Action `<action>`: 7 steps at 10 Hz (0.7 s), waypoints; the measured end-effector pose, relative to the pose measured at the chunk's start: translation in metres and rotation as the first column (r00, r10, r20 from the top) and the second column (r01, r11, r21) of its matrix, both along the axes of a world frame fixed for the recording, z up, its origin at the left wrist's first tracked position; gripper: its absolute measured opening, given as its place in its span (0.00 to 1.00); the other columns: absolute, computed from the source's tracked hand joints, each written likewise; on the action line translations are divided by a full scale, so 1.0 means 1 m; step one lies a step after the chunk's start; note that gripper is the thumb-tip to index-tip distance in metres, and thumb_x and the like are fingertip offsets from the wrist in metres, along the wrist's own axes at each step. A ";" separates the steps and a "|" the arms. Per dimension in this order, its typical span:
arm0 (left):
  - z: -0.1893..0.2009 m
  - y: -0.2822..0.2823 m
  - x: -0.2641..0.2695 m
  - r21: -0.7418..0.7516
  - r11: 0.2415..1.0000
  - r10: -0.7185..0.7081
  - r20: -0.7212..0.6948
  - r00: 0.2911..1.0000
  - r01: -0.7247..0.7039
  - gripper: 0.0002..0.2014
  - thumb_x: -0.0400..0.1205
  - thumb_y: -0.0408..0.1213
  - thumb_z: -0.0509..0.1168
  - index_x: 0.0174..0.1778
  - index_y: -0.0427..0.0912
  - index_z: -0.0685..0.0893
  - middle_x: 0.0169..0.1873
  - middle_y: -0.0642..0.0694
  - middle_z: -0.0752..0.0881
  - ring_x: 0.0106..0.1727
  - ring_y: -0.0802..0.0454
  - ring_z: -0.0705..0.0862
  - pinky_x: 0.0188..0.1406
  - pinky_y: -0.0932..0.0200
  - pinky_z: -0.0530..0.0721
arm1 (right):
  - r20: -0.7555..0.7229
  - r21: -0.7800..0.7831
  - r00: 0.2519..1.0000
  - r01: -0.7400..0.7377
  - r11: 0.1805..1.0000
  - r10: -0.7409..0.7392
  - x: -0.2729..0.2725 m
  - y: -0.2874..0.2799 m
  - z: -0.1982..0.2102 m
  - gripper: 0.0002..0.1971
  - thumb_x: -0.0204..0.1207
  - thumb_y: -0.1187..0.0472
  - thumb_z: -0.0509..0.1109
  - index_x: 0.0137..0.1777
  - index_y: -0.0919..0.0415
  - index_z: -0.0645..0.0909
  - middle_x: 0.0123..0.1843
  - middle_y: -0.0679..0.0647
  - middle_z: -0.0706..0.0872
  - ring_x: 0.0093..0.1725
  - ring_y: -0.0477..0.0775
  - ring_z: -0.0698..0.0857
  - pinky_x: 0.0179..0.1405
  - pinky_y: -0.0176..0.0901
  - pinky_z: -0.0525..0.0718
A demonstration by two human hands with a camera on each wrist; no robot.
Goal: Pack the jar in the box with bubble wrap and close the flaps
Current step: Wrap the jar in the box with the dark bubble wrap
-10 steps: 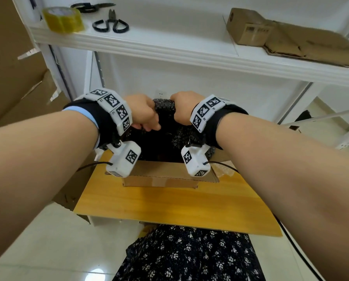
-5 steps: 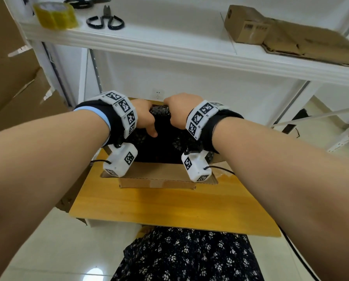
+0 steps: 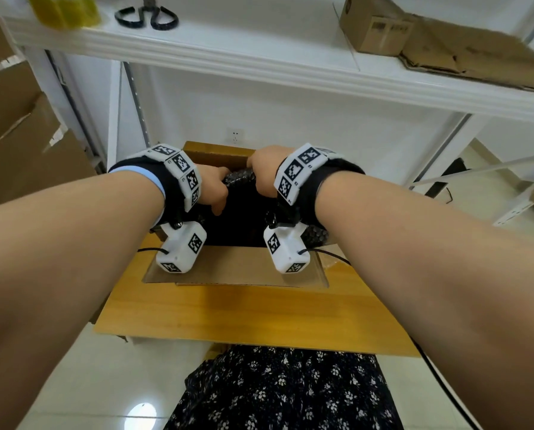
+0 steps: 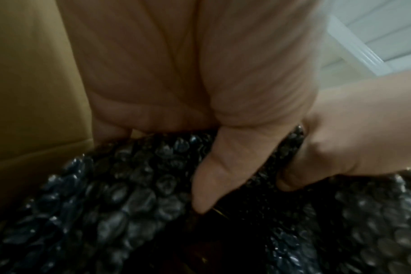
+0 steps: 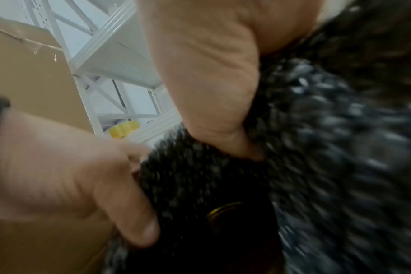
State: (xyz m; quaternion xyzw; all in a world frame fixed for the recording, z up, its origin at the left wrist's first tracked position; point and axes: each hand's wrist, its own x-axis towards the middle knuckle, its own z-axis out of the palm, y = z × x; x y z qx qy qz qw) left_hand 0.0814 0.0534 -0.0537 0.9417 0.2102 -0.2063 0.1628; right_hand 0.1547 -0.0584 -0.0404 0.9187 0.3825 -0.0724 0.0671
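Upper left of the head view: yellow tape roll on the white shelf, black-handled scissors next to it, one pair fully visible. Far left edge, brown cardboard sheets. Upper right of the shelf: one small closed carton plus flattened cardboard.

Centre of frame: one open box on the wooden table, near flap folded out toward the camera, far flap upright behind the hands. Black bubble wrap sits in the box, bunched up at top.

Left hand: knuckles up, fingers curled over the top edge of the wrap, thumb down the near face. Right hand: same pose, mirrored, just beside the left, a short strip of wrap showing between them. Both forearms extended straight, roughly parallel. One wrist camera under each wrist.

Left wrist view adds: thumb pressed flat onto the bubbles, fingers wrapped behind the fold, so it's a grip and not just resting. Box wall at left of that frame. Right hand's thumb also clamps the wrap at frame right.

Right wrist view, blurred: both hands pinching the wrap; a gold-rimmed round edge, likely the jar, shows down in the dark hollow of the wrap. Head view doesn't show the jar at all. Count: one jar, partly seen.
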 end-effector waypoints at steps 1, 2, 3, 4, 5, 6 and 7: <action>0.001 0.001 0.003 0.007 1.000 -0.009 -0.022 1.000 0.009 0.39 0.73 0.29 0.71 0.81 0.46 0.62 0.67 0.36 0.79 0.66 0.36 0.78 0.68 0.43 0.77 | -0.026 0.037 0.999 0.049 0.998 -0.048 0.000 -0.007 -0.003 0.19 0.78 0.59 0.68 0.68 0.59 0.81 0.65 0.59 0.85 0.63 0.62 0.84 0.49 0.47 0.78; -0.005 -0.001 0.006 -0.031 0.999 -0.021 -0.054 0.998 0.020 0.38 0.74 0.28 0.69 0.80 0.45 0.63 0.65 0.35 0.79 0.64 0.36 0.79 0.67 0.42 0.78 | -0.105 0.006 0.992 0.074 0.997 -0.073 0.011 -0.003 -0.016 0.19 0.77 0.60 0.68 0.69 0.60 0.81 0.65 0.59 0.85 0.64 0.62 0.84 0.55 0.49 0.81; -0.008 -0.002 0.012 -0.034 0.999 -0.006 -0.025 1.000 0.005 0.36 0.74 0.29 0.68 0.79 0.43 0.64 0.64 0.35 0.79 0.63 0.36 0.80 0.66 0.43 0.79 | -0.070 -0.053 0.996 0.058 0.997 -0.061 0.009 0.000 -0.013 0.20 0.76 0.59 0.67 0.67 0.60 0.83 0.63 0.57 0.88 0.59 0.61 0.87 0.54 0.49 0.86; -0.008 -0.003 0.016 -0.017 1.000 0.000 -0.016 1.000 -0.001 0.35 0.76 0.30 0.68 0.80 0.42 0.64 0.66 0.34 0.79 0.64 0.35 0.79 0.67 0.45 0.78 | -0.071 -0.137 0.996 0.037 0.990 -0.047 0.010 0.004 -0.008 0.25 0.68 0.51 0.72 0.66 0.58 0.84 0.59 0.58 0.90 0.55 0.59 0.89 0.51 0.51 0.87; -0.009 -0.002 0.018 -0.025 0.999 0.026 -0.006 1.000 -0.026 0.36 0.76 0.30 0.68 0.80 0.42 0.63 0.66 0.33 0.78 0.64 0.34 0.79 0.66 0.43 0.78 | -0.121 -0.179 0.990 0.050 0.983 -0.072 0.014 -0.003 0.015 0.30 0.63 0.43 0.79 0.62 0.61 0.85 0.55 0.57 0.90 0.50 0.58 0.90 0.47 0.46 0.87; -0.010 -0.002 0.019 0.019 0.999 0.040 0.001 0.999 -0.040 0.33 0.79 0.31 0.66 0.80 0.38 0.63 0.69 0.33 0.76 0.68 0.34 0.77 0.67 0.46 0.77 | -0.176 -0.273 0.979 0.056 0.960 -0.107 0.023 -0.015 0.031 0.12 0.79 0.53 0.72 0.40 0.59 0.78 0.40 0.55 0.83 0.30 0.50 0.78 0.23 0.35 0.75; -0.010 -0.005 0.021 0.041 0.999 0.019 -0.017 1.000 -0.019 0.29 0.81 0.30 0.65 0.78 0.33 0.64 0.70 0.33 0.75 0.69 0.35 0.77 0.63 0.49 0.75 | -0.061 -0.317 0.996 0.039 0.948 -0.061 0.026 -0.024 0.025 0.18 0.83 0.51 0.67 0.33 0.59 0.73 0.30 0.51 0.73 0.24 0.50 0.68 0.20 0.38 0.66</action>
